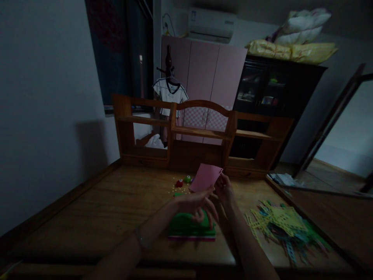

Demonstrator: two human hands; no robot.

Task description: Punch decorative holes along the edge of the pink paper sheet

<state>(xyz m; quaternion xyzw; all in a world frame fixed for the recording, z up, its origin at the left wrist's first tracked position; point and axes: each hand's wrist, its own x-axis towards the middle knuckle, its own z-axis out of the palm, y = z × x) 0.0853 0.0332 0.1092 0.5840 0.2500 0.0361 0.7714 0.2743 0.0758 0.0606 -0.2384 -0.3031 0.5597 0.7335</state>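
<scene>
A pink sheet of paper [204, 177] is held up at a tilt above the table, with small cut-outs along its right corner. My right hand [225, 189] pinches it near that corner. At the sheet's lower edge is my left hand [199, 202], seemingly gripping it between thumb and finger while the other fingers hang loosely curled. Below my left hand lies a stack of coloured sheets [189, 227], green on top with white and pink-red edges underneath. Just beyond the pink sheet sit a small red piece with an eye [179, 183] and a similar green piece [187, 179].
Tiny yellowish bits [174, 189] are scattered around the red piece. A tangled heap of punched yellow, green and blue strips [279, 221] covers the table's right side. A wooden shelf unit [201, 133] stands along the back edge; a wall [52, 116] borders the left.
</scene>
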